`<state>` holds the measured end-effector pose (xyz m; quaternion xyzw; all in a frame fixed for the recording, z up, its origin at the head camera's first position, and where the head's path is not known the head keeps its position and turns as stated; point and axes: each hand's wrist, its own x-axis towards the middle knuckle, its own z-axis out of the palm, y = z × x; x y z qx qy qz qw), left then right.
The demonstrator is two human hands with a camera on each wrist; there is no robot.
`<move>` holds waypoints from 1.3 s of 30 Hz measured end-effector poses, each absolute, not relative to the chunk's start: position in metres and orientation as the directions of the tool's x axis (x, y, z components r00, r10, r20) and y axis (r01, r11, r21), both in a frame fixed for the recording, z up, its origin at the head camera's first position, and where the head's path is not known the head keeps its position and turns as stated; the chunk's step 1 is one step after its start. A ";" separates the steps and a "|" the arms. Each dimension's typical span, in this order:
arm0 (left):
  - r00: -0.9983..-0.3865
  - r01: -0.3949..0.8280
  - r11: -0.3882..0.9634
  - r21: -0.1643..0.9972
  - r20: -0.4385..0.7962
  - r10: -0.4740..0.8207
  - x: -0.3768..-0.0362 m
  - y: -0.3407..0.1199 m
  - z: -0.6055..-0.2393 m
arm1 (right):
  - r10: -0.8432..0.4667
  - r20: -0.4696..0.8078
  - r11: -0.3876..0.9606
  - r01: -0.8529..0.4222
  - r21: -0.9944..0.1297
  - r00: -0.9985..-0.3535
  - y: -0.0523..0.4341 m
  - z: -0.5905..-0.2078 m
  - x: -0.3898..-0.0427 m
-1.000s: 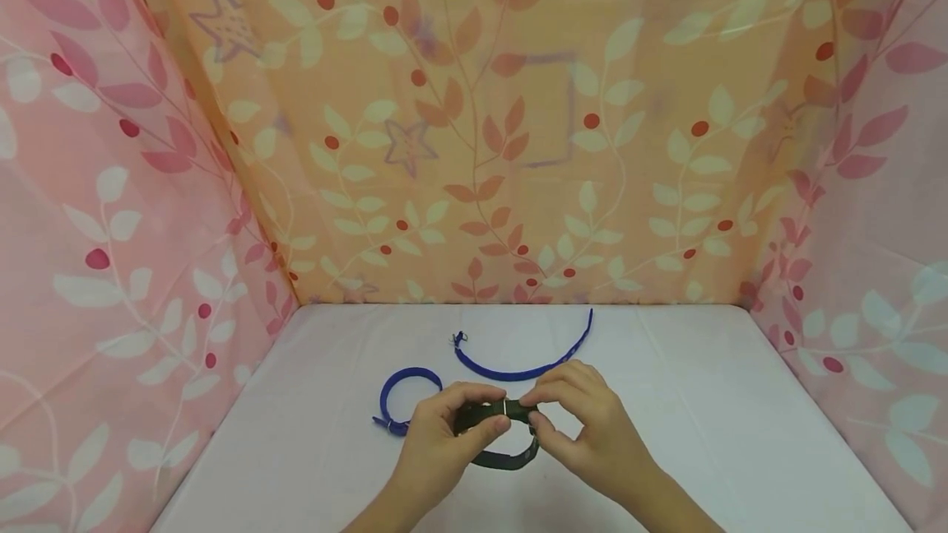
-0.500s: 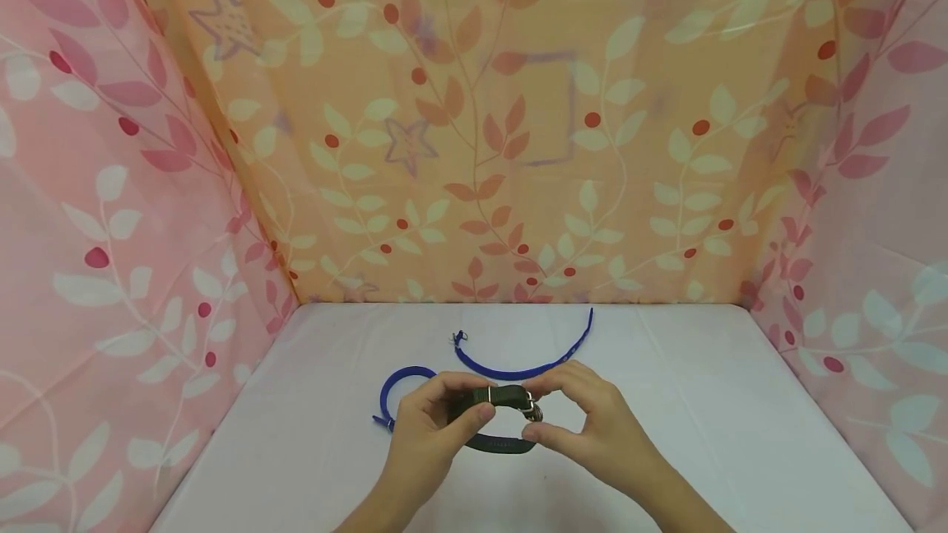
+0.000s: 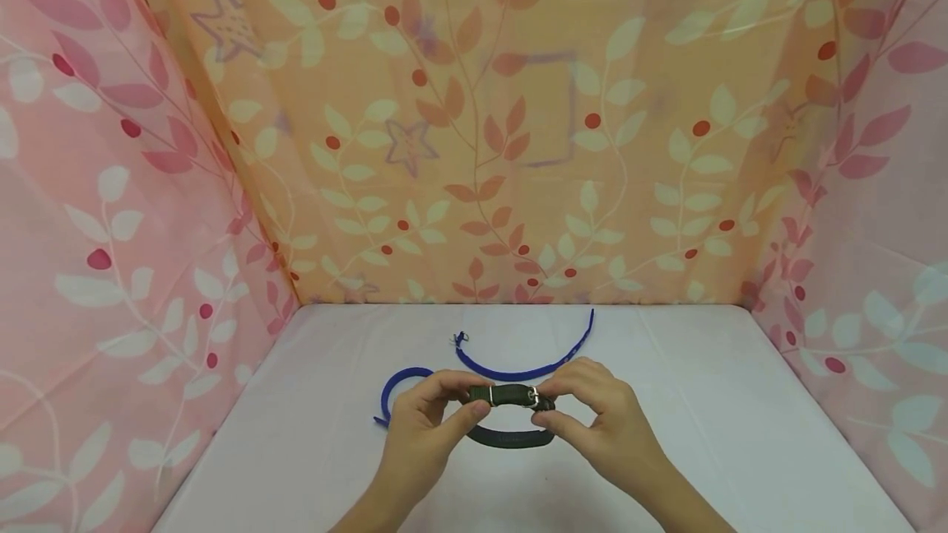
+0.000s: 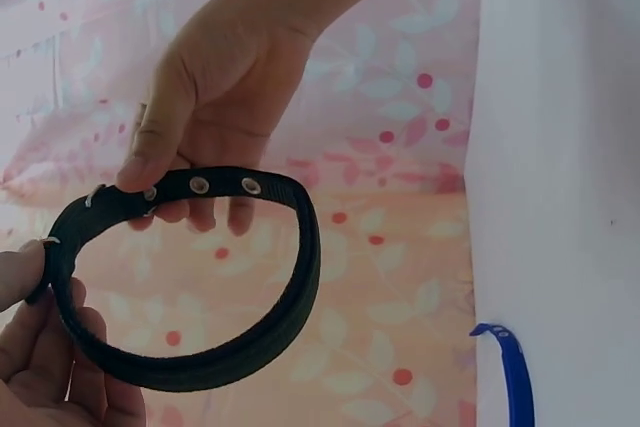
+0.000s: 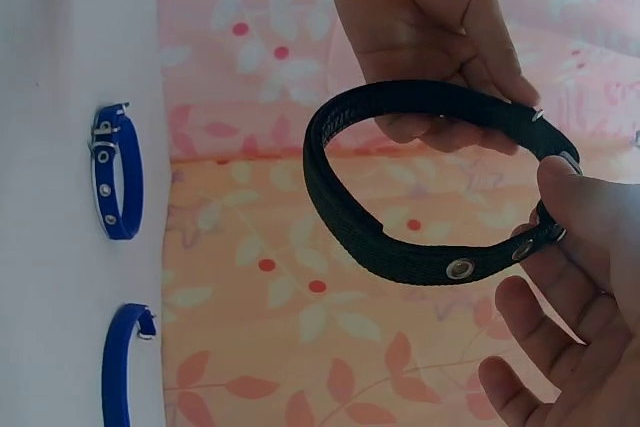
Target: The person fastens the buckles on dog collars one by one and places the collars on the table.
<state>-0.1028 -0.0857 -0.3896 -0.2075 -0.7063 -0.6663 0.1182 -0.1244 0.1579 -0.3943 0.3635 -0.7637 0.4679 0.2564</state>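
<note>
Dark green collar [image 3: 513,439], bent into a loop, is held up in the air above the table, roughly midway between the left and right edges and well in from the far edge. Patterned cloth [image 3: 474,122], orange behind and pink at both sides, surrounds the white table [image 3: 689,393]. Both hands are clamped on the collar between thumb and fingers: the left hand [image 3: 424,426] pinches its upper strap toward the table's left edge, the right hand [image 3: 603,410] pinches it at the other end, beside the buckle. Near the far edge, an open blue strap [image 3: 511,375] lies in a curve, one tip just short of that edge and its metal fittings toward the far left corner. Closer to the left edge lies a blue loop [image 3: 406,372], buckled and partly hidden by the left hand. Smaller still are the collar's silver buckle [image 3: 534,396], a thin metal keeper [image 3: 491,396] by the left thumb, faint lettering inside the band, unreadable, and round metal eyelets [image 5: 460,268] along the strap.
</note>
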 end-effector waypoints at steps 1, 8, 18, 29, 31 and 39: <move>-0.882 0.459 0.031 0.888 0.452 0.134 -0.103 -0.086 -0.389 | -0.308 0.748 0.290 -0.807 -0.515 -0.588 0.158 -0.394 -0.124; -0.861 0.504 0.094 0.859 0.489 0.141 -0.104 -0.090 -0.390 | -0.295 0.778 0.282 -0.828 -0.484 -0.555 0.159 -0.394 -0.123; -0.855 0.511 0.128 0.850 0.487 0.180 -0.105 -0.093 -0.391 | -0.312 0.760 0.337 -0.815 -0.472 -0.570 0.162 -0.392 -0.125; -0.925 0.364 0.177 0.914 0.333 0.183 -0.110 -0.094 -0.389 | -0.283 0.796 0.341 -0.832 -0.438 -0.535 0.163 -0.391 -0.126; -0.940 0.322 0.223 0.920 0.283 0.190 -0.111 -0.094 -0.389 | -0.273 0.813 0.335 -0.843 -0.421 -0.515 0.164 -0.391 -0.127; -0.931 0.199 0.334 0.922 0.071 0.359 -0.117 -0.096 -0.389 | -0.259 0.831 0.314 -0.857 -0.409 -0.492 0.166 -0.391 -0.130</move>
